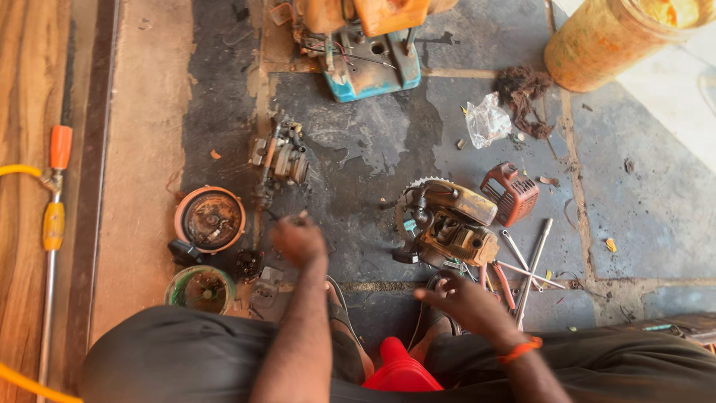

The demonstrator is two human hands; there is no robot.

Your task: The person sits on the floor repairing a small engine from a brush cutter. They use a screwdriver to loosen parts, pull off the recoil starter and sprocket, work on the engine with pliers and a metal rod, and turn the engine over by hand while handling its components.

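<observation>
Dark trouser legs fill the bottom of the view, with a red object (pixel 400 369) wedged between them and sandalled feet on the floor (pixel 373 160). Both hands are well apart. Left hand (pixel 298 239) reaches forward with fingers pinched round something small and thin near the carburettor (pixel 282 158); whether it truly grips it I cannot tell. Right hand (pixel 466 298), with an orange band at the wrist, is spread open, fingers resting just beside the engine block (pixel 447 224) and the loose tools (pixel 526 269). That block lies on the floor right of centre, grimy, boxy, tan and black, with a toothed wheel showing behind it. Left of it sit a round rusty orange-rimmed cover (pixel 209 219) and a green-rimmed cup (pixel 200 289); a ribbed red housing (pixel 510 194) lies to the right. Stone slabs look oily and stained dark, so small parts could slide or vanish into the grime. Slim metal rods beside the right hand could roll underfoot. A crumpled plastic bag (pixel 486 119) and a fibrous rag (pixel 526 97) near the spilled oil could soak it up and foul clean parts.
</observation>
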